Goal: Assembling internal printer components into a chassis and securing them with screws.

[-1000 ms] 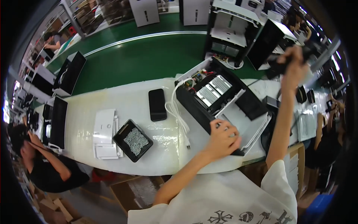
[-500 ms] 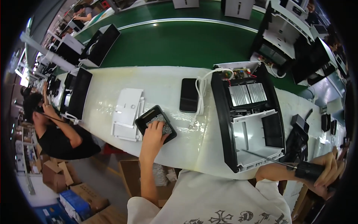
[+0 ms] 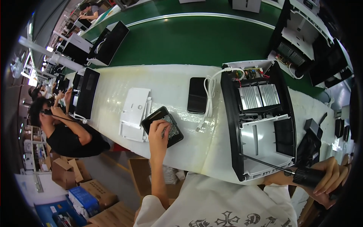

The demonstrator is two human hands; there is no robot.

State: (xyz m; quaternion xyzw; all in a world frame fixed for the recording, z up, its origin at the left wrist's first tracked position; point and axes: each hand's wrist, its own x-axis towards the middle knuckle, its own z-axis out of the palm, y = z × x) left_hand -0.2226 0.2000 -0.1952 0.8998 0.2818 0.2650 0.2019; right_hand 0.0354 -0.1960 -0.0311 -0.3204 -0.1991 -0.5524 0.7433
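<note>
Ribbed metal fins (image 3: pixel 250 97) are gleaming before me in a matt plastic casing (image 3: pixel 261 113); the table (image 3: pixel 189 149) is looking glossy.

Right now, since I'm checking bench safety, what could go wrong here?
Small metal parts could spill if the left hand tips the black tray. The screwdriver in the right hand might scratch the open housing, as its shaft crosses it in this view. The white cable, loose beside the housing, could snag.

Runs in ornate dark letters (image 3: pixel 252 219) beside a cross (image 3: pixel 228 219) on the white shirt (image 3: pixel 211 195); on a cardboard box (image 3: pixel 100 192) left of the shirt, too small to read.
</note>
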